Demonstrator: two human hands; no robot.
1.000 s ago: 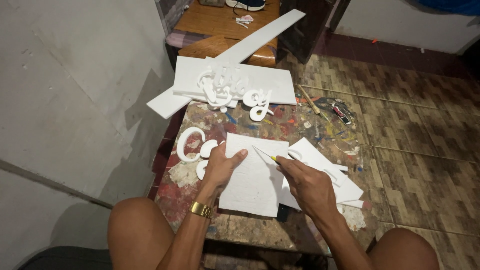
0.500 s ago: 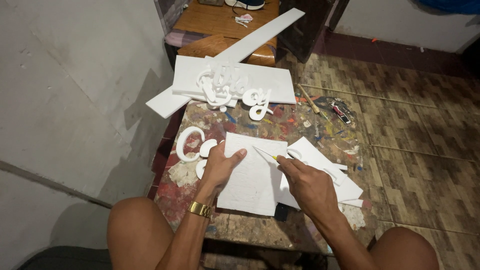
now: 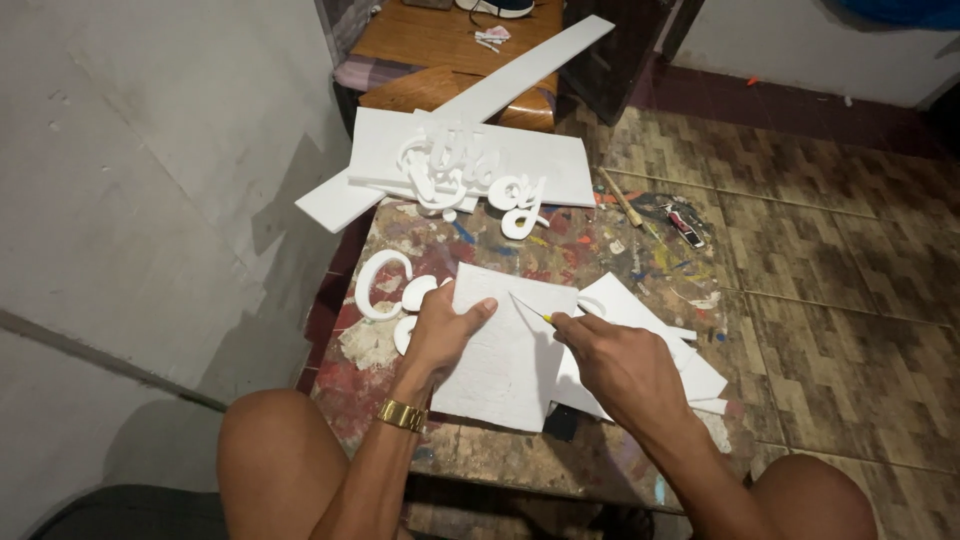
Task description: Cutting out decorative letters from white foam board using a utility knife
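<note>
Head view: knife cut in progress on a white foam sheet (image 3: 505,360) lying on the paint-stained table (image 3: 600,240).
Left hand (image 3: 445,330) presses flat on the sheet, fingers spread; right hand (image 3: 620,365) grips a thin craft knife (image 3: 530,308). Risk: blade may slip toward the left fingers, or the foam may snap if the sheet shifts. Knife handle is hidden in the fist; cut line indistinct.
</note>
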